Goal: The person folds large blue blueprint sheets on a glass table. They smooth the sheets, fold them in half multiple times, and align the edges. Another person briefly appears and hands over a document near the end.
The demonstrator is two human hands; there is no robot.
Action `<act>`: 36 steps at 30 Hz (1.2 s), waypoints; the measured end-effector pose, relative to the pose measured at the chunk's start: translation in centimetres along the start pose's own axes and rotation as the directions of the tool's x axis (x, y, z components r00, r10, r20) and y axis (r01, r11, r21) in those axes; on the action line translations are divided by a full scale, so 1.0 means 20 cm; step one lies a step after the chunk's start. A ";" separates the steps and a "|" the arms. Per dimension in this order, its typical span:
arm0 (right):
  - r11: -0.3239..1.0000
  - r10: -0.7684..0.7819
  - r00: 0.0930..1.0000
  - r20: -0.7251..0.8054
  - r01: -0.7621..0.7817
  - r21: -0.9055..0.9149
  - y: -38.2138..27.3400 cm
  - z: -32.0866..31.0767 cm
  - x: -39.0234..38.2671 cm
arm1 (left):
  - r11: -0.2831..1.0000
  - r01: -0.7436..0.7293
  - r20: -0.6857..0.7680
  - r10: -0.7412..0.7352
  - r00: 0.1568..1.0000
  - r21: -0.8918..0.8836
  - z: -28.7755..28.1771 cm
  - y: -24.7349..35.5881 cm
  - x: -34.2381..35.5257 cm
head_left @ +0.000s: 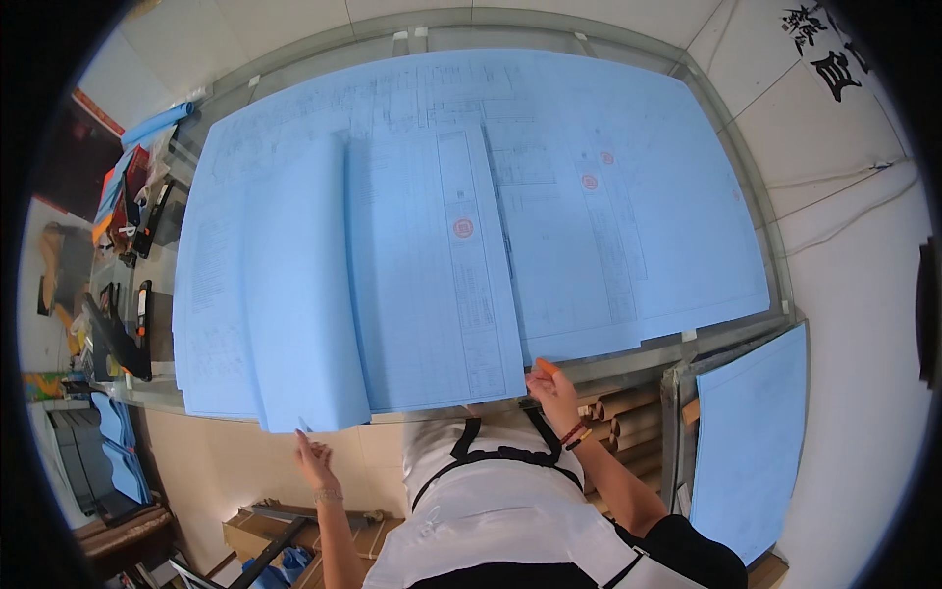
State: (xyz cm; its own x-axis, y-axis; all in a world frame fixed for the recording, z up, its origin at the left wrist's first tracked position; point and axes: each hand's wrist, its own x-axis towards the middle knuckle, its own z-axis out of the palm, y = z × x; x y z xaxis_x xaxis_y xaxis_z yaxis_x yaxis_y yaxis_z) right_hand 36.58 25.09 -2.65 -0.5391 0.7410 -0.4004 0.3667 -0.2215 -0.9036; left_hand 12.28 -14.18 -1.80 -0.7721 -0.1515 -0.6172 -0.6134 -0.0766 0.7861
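Folded blue sheet (299, 285): centre-left of frame, on worktop (491, 40), long axis near-vertical | Left hand (316, 465): nearer, at fold's lower end | Right hand (555, 395): lower centre, at printed sheet's (422, 294) corner | Both: fingers curled, grip cannot be told

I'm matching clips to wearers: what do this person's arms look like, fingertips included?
Left grip: a pale wristband. Right grip: an orange cover on one digit, dark red bracelets at the wrist. A short black sleeve covers the upper right arm.
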 end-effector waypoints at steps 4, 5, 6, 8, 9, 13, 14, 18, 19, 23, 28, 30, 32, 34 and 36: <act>0.996 0.062 0.997 0.053 -0.065 0.061 -0.06 0.10 0.03 | 0.937 0.112 0.157 -0.062 0.986 -0.331 0.10 -0.03 -0.01; 0.993 0.070 0.995 0.066 -0.075 0.093 -0.08 0.10 0.03 | 0.918 0.110 0.162 -0.051 0.985 -0.381 0.17 0.00 -0.02; 0.994 0.082 0.995 0.059 -0.086 0.061 -0.08 0.10 0.05 | 0.896 0.108 0.166 -0.039 0.985 -0.431 0.27 0.07 -0.06; 0.995 0.103 0.993 0.058 -0.103 -0.001 -0.08 0.10 0.08 | 0.872 0.069 0.158 0.009 0.987 -0.485 0.28 0.09 -0.03; 0.996 0.085 0.993 0.081 -0.082 -0.030 -0.08 0.11 0.09 | 0.870 0.034 0.146 0.044 0.988 -0.491 0.23 0.05 0.06; 0.994 -0.027 0.996 0.085 0.036 -0.107 -0.01 0.08 0.13 | 0.883 -0.306 0.033 0.339 0.940 -0.356 0.29 0.14 -0.02; 0.990 -0.064 0.995 0.082 0.073 -0.120 0.01 0.08 0.13 | 0.875 -0.418 0.056 0.443 0.895 -0.244 0.34 0.19 -0.11; 0.977 -0.088 0.992 0.088 0.103 -0.185 -0.01 0.08 0.13 | 0.637 -0.743 0.312 0.676 0.667 0.207 0.48 0.19 -0.34; 0.984 -0.078 0.993 0.092 0.092 -0.150 -0.03 0.08 0.13 | 0.533 -0.791 0.406 0.679 0.611 0.300 0.51 0.16 -0.37; 0.984 -0.011 0.996 0.087 0.027 -0.177 -0.02 0.07 0.15 | -0.081 -0.965 0.836 0.521 0.172 0.249 0.65 0.06 -0.47; 0.942 0.234 0.962 0.139 -0.259 0.211 0.00 0.04 0.19 | -0.204 -0.968 0.928 0.368 0.063 0.147 0.89 -0.03 -0.56; 0.934 0.199 0.959 0.200 -0.248 0.257 -0.09 0.04 0.21 | -0.245 -0.962 0.954 0.297 0.042 0.119 0.90 -0.10 -0.52; 0.842 0.214 0.935 0.283 -0.324 0.431 -0.21 0.06 0.14 | -0.292 -0.952 0.980 0.194 0.038 0.094 0.90 -0.14 -0.49; 0.873 0.189 0.943 0.274 -0.289 0.392 -0.21 0.07 0.15 | -0.264 -0.962 0.974 0.226 0.005 0.067 0.86 -0.14 -0.50; 0.928 0.162 0.936 0.312 -0.253 0.275 -0.17 0.06 0.20 | -0.121 -0.984 0.961 0.261 0.097 0.132 0.80 -0.14 -0.50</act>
State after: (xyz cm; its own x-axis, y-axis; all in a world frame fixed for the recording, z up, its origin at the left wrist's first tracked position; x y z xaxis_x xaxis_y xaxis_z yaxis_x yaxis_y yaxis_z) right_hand 32.27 28.12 -1.44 -0.6816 0.4599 -0.5691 0.2678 -0.5670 -0.7790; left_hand 18.95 3.35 1.66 -0.3944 0.9119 0.1130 0.8121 0.2884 0.5073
